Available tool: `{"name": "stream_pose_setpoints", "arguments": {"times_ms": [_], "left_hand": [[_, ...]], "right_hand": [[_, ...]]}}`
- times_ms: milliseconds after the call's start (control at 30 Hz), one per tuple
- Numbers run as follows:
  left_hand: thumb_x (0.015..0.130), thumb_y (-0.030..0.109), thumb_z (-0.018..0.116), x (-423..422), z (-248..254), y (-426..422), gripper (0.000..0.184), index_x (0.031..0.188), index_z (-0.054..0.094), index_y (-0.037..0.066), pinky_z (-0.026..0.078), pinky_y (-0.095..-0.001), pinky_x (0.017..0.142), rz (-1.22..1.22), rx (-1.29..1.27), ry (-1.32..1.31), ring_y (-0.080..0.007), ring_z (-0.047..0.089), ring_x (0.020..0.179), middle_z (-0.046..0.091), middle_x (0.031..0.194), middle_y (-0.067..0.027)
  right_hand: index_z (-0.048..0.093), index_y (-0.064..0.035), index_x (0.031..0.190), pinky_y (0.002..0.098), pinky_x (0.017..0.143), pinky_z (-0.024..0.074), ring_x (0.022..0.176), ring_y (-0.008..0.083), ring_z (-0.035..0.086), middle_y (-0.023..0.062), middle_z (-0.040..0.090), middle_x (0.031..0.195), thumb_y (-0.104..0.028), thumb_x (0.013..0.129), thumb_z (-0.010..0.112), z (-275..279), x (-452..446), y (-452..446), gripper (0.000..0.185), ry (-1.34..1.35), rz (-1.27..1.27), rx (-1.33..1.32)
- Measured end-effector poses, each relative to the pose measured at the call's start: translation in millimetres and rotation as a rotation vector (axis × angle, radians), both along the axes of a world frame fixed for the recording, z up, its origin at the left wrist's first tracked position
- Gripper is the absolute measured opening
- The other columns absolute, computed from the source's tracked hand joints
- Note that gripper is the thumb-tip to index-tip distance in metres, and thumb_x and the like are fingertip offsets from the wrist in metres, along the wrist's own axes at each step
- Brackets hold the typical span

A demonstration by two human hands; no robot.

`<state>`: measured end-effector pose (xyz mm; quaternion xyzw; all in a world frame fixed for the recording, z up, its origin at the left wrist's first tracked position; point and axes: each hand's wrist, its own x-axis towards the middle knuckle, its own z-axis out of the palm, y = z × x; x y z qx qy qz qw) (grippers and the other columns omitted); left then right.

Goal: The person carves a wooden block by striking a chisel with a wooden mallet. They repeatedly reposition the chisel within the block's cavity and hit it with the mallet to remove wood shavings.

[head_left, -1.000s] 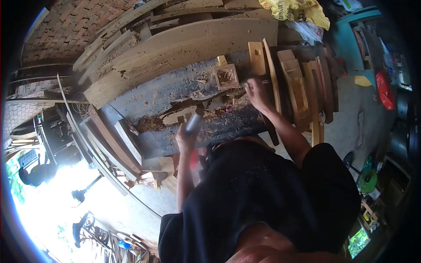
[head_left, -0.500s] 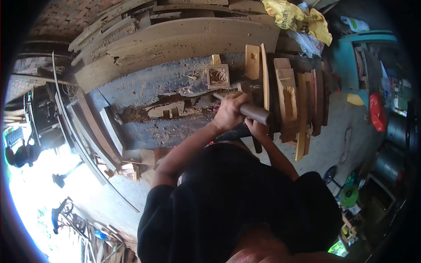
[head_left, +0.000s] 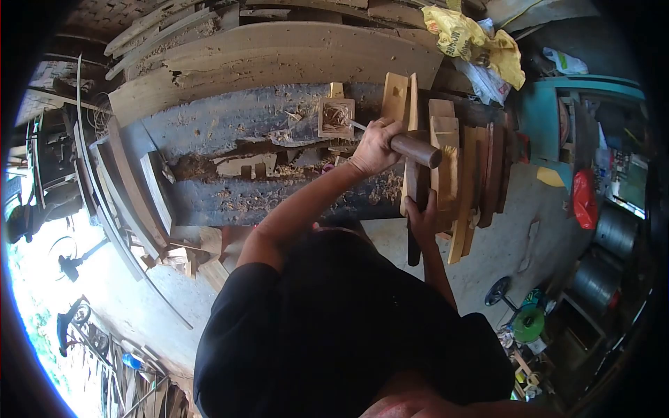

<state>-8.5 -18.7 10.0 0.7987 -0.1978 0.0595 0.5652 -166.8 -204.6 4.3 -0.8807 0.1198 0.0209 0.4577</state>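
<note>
My left hand (head_left: 378, 148) is closed round a tool with a thick brown cylindrical handle (head_left: 417, 150). Its thin metal blade (head_left: 357, 125) points left at a small square wooden box (head_left: 336, 117) with shavings inside. The box rests on a dark, worn workbench (head_left: 230, 111). Nearer my body, my right hand (head_left: 424, 221) has its thumb and fingers on either side of a dark wooden bar (head_left: 414, 244) that sticks out past the bench's near edge. Part of the bar is hidden by the hand.
Several shaped wooden pieces (head_left: 444, 139) lie side by side at the bench's right end. A long curved board (head_left: 279, 56) runs behind it, and a yellow bag (head_left: 456, 35) lies at the back right. Thin boards (head_left: 125, 188) stand at the left; a green fan (head_left: 527, 324) is lower right.
My left hand has swung from the left of the bench to beside the box, bringing the cylindrical handle. My right hand has drawn back toward my body, onto the dark bar.
</note>
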Motion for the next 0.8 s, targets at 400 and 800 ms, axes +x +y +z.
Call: {"name": "stream_pose_setpoints", "arguments": {"times_ms": [400, 800], "left_hand": [[0.065, 0.006, 0.067, 16, 2, -2, 0.02, 0.079, 0.053, 0.005, 0.048, -0.0444, 0.069, -0.051, -0.097, 0.093, -0.039, 0.06, 0.076, 0.059, 0.075, -0.0151], [0.063, 0.008, 0.072, 18, -5, -2, 0.026, 0.078, 0.051, 0.007, 0.048, -0.0421, 0.072, -0.017, -0.067, 0.085, -0.0364, 0.061, 0.082, 0.06, 0.078, -0.0127]], "right_hand": [[0.047, -0.0038, 0.104, 0.0248, 0.053, 0.0438, 0.061, 0.0119, 0.052, 0.0072, 0.053, 0.086, -0.008, 0.087, 0.061, 142, 43, -4, 0.023, -0.765, -0.196, 0.364], [0.039, 0.0027, 0.128, 0.0236, 0.052, 0.044, 0.055, 0.0101, 0.052, 0.0044, 0.053, 0.079, -0.01, 0.087, 0.065, 127, 38, -5, 0.051, -0.792, -0.1, 0.432]]}}
